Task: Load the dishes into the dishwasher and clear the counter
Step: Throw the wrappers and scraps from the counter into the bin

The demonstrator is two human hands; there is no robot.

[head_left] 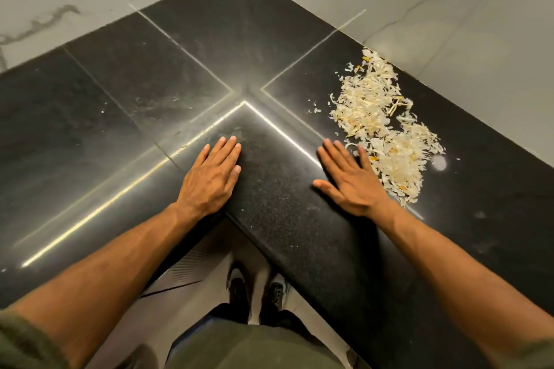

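Shoes [254, 287] and a dark floor mat [192, 263] appear at 6 o'clock, below the inner corner of the black L-shaped tabletop [126, 93]. Left hand [209, 177] lies flat near centre, fingers straight and close together, holding nothing. Right hand [350, 180] lies flat at 3 o'clock from it, fingers spread, its little-finger edge touching a heap of pale peel scraps [380, 129]. The heap extends toward 1 o'clock, up to the marble wall [449, 9]. No dishes or dishwasher are visible; judged so, the counter clearing remains undone, with the scraps left.
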